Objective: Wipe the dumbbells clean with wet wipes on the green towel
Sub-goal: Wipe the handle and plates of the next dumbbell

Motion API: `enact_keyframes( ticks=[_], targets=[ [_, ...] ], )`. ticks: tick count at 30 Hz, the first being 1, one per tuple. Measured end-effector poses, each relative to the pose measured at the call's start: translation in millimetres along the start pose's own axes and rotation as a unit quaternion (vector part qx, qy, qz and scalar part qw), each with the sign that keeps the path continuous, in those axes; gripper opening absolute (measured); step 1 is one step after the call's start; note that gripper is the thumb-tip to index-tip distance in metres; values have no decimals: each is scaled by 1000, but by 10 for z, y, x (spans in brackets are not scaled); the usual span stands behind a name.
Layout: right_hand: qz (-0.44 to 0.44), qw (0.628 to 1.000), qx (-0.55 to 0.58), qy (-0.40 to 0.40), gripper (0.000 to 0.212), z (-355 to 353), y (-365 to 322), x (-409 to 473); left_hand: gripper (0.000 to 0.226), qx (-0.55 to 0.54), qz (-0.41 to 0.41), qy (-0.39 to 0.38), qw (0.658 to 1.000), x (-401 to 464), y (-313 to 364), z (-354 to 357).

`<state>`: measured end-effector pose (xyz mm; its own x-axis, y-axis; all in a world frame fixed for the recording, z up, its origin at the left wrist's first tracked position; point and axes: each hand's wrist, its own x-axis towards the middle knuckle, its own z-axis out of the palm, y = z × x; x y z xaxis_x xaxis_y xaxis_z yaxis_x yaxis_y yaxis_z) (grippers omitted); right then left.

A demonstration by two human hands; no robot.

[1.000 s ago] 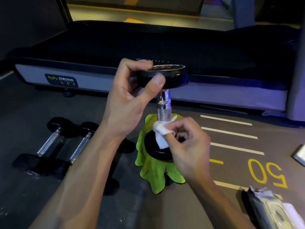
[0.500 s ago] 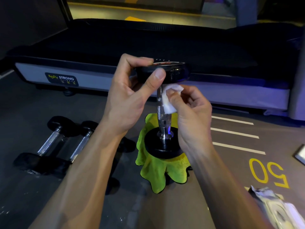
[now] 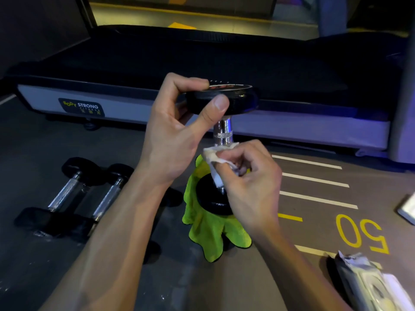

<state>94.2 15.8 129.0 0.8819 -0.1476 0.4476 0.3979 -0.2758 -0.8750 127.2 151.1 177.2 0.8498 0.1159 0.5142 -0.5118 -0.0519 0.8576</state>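
A pack of wet wipes (image 3: 368, 286) lies on the floor (image 3: 310, 225) nearest me at the right, beside a yellow "50" (image 3: 361, 232) painted there; my right hand (image 3: 249, 182) pinches a crumpled white wet wipe (image 3: 216, 160) against the lower part of the chrome handle of the dumbbell (image 3: 222, 133), fingers curled round the wipe; that dumbbell stands upright, its lower black head resting on the green towel (image 3: 208, 230) spread on the floor; my left hand (image 3: 177, 131) grips the upper head, thumb on the rim, fingers curled over the top; to the left two more dumbbells (image 3: 74, 198) lie side by side on the floor; farthest back runs a treadmill (image 3: 202, 63) with a "BODY STRONG" label (image 3: 82, 107) on its side.
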Motion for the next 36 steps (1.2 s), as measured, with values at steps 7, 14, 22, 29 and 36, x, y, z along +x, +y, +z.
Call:
enact_keyframes(
  ticks=[7, 14, 22, 29, 36],
  targets=[
    [16, 998, 46, 42, 20, 67, -76, 163, 28, -2, 2, 0, 1000, 5, 10, -11],
    [54, 993, 99, 26, 12, -8, -51, 211, 25, -13, -3, -10, 1000, -13, 7, -24],
    [164, 927, 335, -22, 16, 108, -30, 539, 20, -3, 3, 1, 1000, 17, -58, -103],
    [146, 947, 286, -11, 18, 85, -12, 442, 30, -10, 12, -20, 1000, -18, -50, -87],
    [37, 998, 23, -46, 10, -223, 175, -32, 31, -21, 10, 8, 1000, -8, -48, -43]
  ],
)
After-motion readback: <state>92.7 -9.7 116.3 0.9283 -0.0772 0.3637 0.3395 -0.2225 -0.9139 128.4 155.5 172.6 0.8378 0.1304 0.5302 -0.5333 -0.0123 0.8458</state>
